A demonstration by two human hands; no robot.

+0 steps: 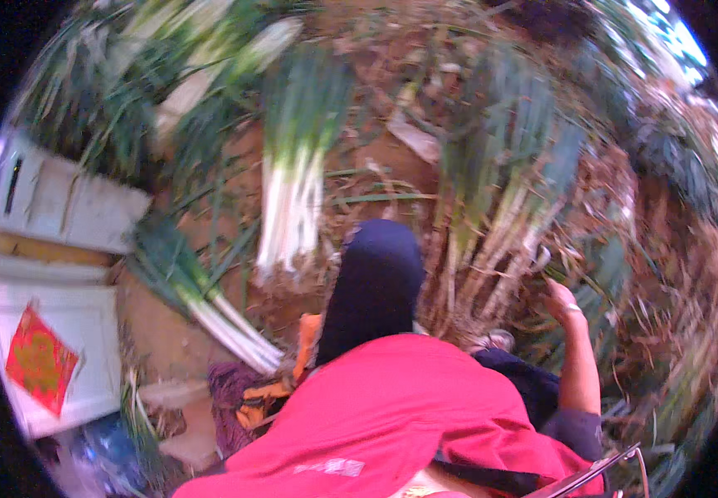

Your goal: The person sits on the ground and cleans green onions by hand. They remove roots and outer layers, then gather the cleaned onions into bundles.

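Note:
My right hand (562, 300) reaches down at the right, beside the root ends of a pile of unpeeled green onions (496, 249) with soil-brown stalks. The picture is blurred there, so whether its fingers hold anything cannot be told. My left hand is out of view. Before me, just left of my knee, lies a bundle of clean green onions (290, 199), white ends towards me. A few more stalks (228, 324) lie slantwise at the lower left.
White cabinet-like panels (54, 299), one bearing a red diamond-shaped paper (41, 361), stand at the left. Large heaps of green onions (122, 93) lie at the upper left, and more with roots (676, 324) at the right. Loose leaves litter the brown ground.

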